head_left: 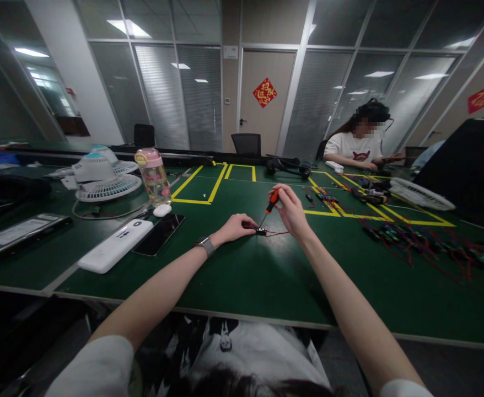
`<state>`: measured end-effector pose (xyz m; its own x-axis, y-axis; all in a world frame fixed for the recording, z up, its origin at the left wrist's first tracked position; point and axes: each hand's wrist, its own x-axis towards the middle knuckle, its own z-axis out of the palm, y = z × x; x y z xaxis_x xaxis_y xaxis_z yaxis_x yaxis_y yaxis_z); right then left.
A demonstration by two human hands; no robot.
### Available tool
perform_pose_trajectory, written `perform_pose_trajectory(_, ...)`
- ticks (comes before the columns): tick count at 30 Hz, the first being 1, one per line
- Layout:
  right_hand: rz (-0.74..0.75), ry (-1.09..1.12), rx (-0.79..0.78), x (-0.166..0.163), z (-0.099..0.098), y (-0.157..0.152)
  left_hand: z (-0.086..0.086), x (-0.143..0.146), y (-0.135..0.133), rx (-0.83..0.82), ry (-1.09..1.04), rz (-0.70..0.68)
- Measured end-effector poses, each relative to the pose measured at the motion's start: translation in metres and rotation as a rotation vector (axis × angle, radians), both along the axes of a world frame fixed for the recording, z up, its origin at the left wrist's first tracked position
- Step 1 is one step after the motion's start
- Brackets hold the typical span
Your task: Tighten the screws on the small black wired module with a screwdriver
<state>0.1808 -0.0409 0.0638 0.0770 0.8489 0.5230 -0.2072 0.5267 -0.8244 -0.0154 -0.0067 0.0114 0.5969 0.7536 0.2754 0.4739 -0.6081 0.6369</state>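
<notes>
Now screwdriver [272, 203] aslant; block [261, 232] beneath

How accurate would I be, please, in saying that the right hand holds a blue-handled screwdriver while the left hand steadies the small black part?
Only the colour is wrong: the head view shows the screwdriver handle is orange and black, not blue. The right hand holds it, and the left hand steadies the small black part.
</notes>
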Motion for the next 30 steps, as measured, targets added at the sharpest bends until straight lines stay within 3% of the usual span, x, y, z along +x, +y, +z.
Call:
perform_pose_trajectory(12, 0.0, -0.016, -0.032, 0.0051, -0.0025, 0.0053, 0.0, 0.0013, -0.0015, 0.012, 0.007, 0.014)
perform_pose_trajectory(18, -0.096, -0.051, 0.036, 0.0036, 0.0, 0.0044, -0.0024, 0.0007, -0.0011, 0.013, -0.019, 0.006)
perform_pose_trajectory(26, 0.033, 0.027, -0.025, -0.0029, 0.0012, 0.0015, 0.0013, 0.0018, -0.0039, 0.025, -0.002, 0.015)
perform_pose_trajectory(30, -0.069, -0.011, 0.042, -0.004, -0.0007, 0.0005, 0.0019, 0.0021, -0.004, 0.034, 0.007, 0.018)
